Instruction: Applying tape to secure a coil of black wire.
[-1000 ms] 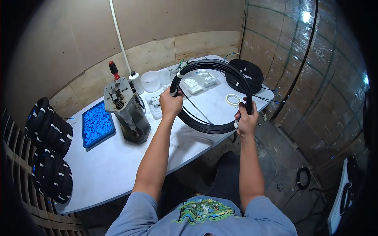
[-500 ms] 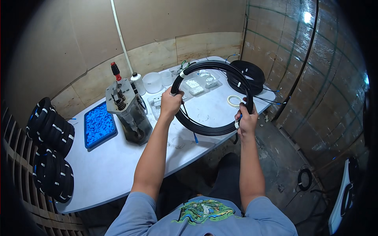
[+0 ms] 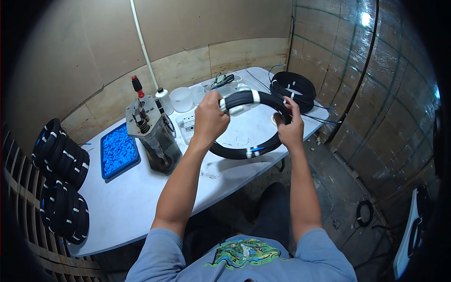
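A coil of black cable [image 3: 226, 152] bound with white ties hangs tilted over the front part of the white table [image 3: 188, 188]. My left hand [image 3: 211, 117] is closed round the coil's left side, beside a white tie. On the right, my right hand [image 3: 292, 126] grips the coil between thumb and fingers. A blue cable piece shows along the coil's near edge. Behind my right hand lies a roll of pale tape [image 3: 274, 120], mostly hidden.
A metal hand-lever press [image 3: 151, 136] stands left of my left arm, beside a blue tray [image 3: 107, 176] of small blue parts. Stacked black coils [image 3: 63, 207] sit at the far left, another coil stack [image 3: 305, 91] at the back right. A white bottle [image 3: 163, 99] and tubs [image 3: 181, 99] stand behind.
The coil has turned in my hands and tipped flatter. My right hand has moved up along its right side, and my left hand has shifted slightly right.
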Demonstrator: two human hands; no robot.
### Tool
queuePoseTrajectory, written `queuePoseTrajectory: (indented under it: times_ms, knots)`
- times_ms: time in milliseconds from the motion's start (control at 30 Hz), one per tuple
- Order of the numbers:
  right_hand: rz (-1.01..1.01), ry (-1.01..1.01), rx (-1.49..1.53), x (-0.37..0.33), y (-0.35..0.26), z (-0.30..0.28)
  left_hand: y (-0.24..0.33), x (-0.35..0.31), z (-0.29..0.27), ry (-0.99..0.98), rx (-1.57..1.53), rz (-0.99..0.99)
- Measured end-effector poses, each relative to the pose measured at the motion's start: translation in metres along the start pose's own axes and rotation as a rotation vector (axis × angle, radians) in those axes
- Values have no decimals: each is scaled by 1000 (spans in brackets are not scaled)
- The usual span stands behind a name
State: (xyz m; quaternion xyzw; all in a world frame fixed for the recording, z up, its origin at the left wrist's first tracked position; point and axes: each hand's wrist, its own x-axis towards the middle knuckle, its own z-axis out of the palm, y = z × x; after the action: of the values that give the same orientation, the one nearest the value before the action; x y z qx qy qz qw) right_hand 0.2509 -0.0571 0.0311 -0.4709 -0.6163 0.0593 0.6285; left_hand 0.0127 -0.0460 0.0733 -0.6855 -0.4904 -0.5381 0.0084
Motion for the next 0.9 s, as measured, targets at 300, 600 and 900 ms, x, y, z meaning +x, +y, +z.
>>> queuePoseTrajectory:
  times_ms: [300,600,900]
  knots:
    - [-356,-337,-128,33,-26,10,15,8,14,-130,197,284]
    - [-388,-348,-129,33,-13,8,10,6,13,25,217,358]
    - [-360,-346,-170,30,-12,6,-28,-8,27,-36,179,229]
